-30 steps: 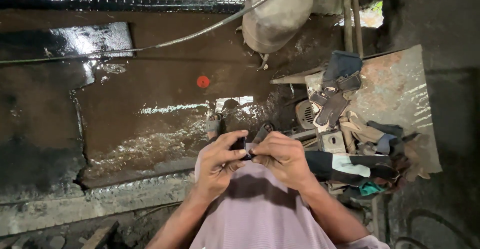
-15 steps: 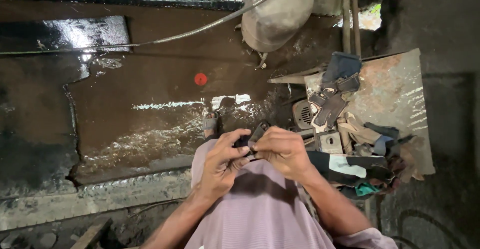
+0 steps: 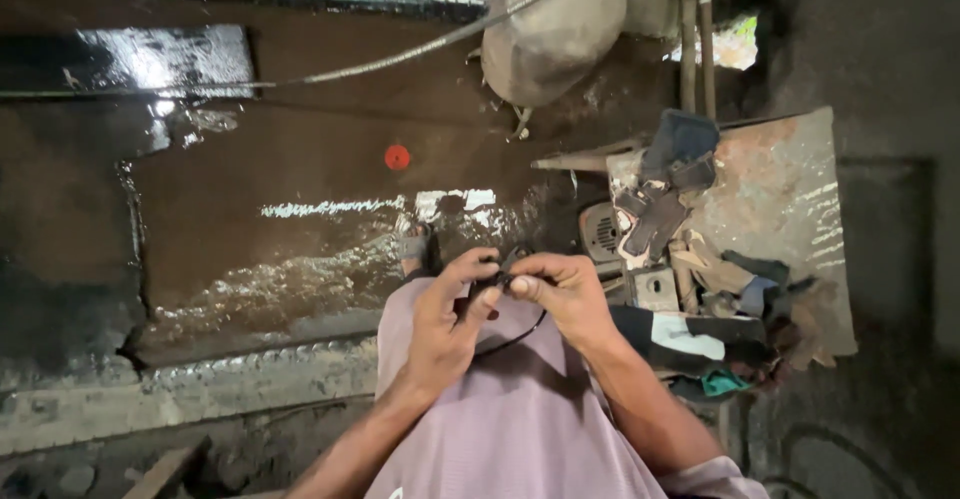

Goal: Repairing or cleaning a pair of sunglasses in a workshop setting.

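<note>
While both hands meet above a knee draped in pale lilac cloth (image 3: 520, 429), the left hand (image 3: 445, 324) curls its fingers and presses its thumb against a small dark object (image 3: 500, 281), and the right hand (image 3: 560, 294) pinches the same piece from the other side between thumb and forefinger. The object sits squarely between the two sets of fingertips, touched by both, so neither hand is the nearer; it is too small and shadowed to identify, and its long axis cannot be told with confidence. A thin dark cord (image 3: 515, 334) loops down from it across the cloth, toward the wearer's body. Just beyond the hands, a sandalled foot (image 3: 415, 249) rests on a wet, brown floor (image 3: 260, 229) that shines with reflected light and bears a small red disc (image 3: 397, 157). To the right, close by the right forearm, a rusted metal sheet (image 3: 790, 179) carries a heap of scraps (image 3: 690, 249): dark straps, a small grey box, bits of fabric and card. Farther off, a rounded grey vessel (image 3: 550, 29) hangs near upright pipes (image 3: 695, 29), with a hose (image 3: 380, 59) running off to the left.
</note>
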